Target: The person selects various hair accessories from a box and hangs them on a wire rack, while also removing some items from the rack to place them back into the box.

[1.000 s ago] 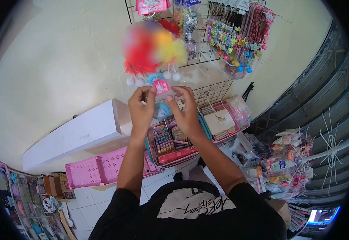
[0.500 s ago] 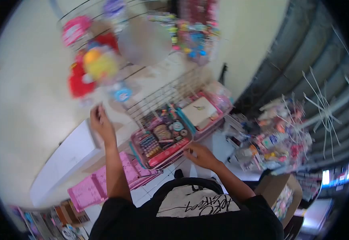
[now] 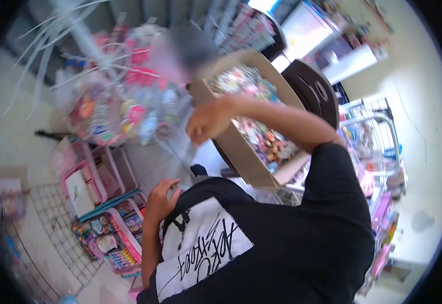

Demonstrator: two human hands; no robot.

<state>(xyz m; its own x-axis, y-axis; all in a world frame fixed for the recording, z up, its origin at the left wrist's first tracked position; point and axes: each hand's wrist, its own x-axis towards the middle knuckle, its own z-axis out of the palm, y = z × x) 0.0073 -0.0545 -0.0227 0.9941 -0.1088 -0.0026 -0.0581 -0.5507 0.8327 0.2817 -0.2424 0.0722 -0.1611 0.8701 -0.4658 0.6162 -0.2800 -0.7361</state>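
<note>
My right hand point(image 3: 205, 121) is beside the near-left wall of an open cardboard box point(image 3: 238, 157), blurred, with its fingers curled. What it grips, if anything, is too blurred to make out. Many small colourful packaged items point(image 3: 266, 139) fill the box. My left hand point(image 3: 162, 201) is close to the front of my black shirt, its fingers bent but apart, with nothing clear in them. To its left stands a pink basket point(image 3: 129, 230) of small goods, including a tray of coloured pieces point(image 3: 123, 259).
Pink bins point(image 3: 110, 172) stand left of my hands, against a wire grid point(image 3: 61, 230). A white rack point(image 3: 104, 63) with hanging bagged goods is at the upper left. A dark brown chair point(image 3: 312, 91) is behind the box. Stocked shelves point(image 3: 368, 137) line the right.
The view has swung to the right, bringing the cardboard box near the middle. My right hand has left the basket's edge and is beside the box; my left hand has come in near my shirt.
</note>
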